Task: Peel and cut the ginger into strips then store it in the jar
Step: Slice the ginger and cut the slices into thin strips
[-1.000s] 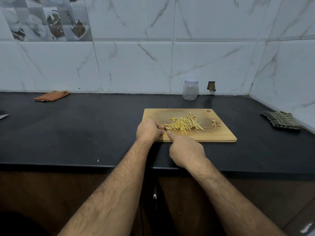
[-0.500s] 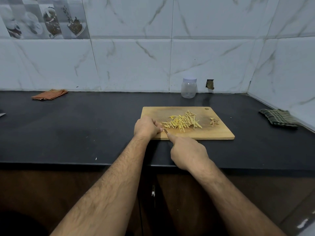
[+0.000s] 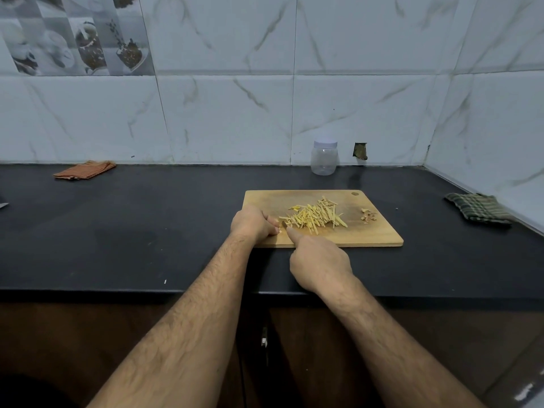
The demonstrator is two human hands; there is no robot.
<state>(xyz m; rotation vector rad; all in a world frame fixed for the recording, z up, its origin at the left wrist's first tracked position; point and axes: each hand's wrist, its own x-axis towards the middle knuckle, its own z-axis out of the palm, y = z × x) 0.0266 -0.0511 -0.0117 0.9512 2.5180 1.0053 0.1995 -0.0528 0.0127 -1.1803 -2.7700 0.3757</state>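
The ginger strips [image 3: 316, 217] lie in a loose heap on the middle of the wooden cutting board [image 3: 368, 234], which rests on the dark counter [image 3: 147, 225]. A small pile of brownish peel [image 3: 368, 215] sits apart from them, nearer the right end of the board. The left hand [image 3: 253, 223] rests at the left end of the board with its fingers curled, just beside the heap; it seems to pinch a last small piece, but the piece is too small to be sure of. The right hand [image 3: 319, 265] is closed in a fist with the forefinger stretched toward the near left edge of the heap. If it holds a knife, the blade is hidden.

The strips are thin, light and slightly moist, so they will probably stick to fingers and to the board, and they scatter easily. It seems better to gather them into one bundle with both hands, or to lift the board by its edges and slide them. The jar [image 3: 323, 159] stands by the wall behind the board, with its lid still on. It looks like light plastic and may tip if pushed.

Compared with one second ago, both hands stay in almost the same place at the left end of the heap, and the heap, the peel and the jar have not moved. Only the camera has shifted slightly.
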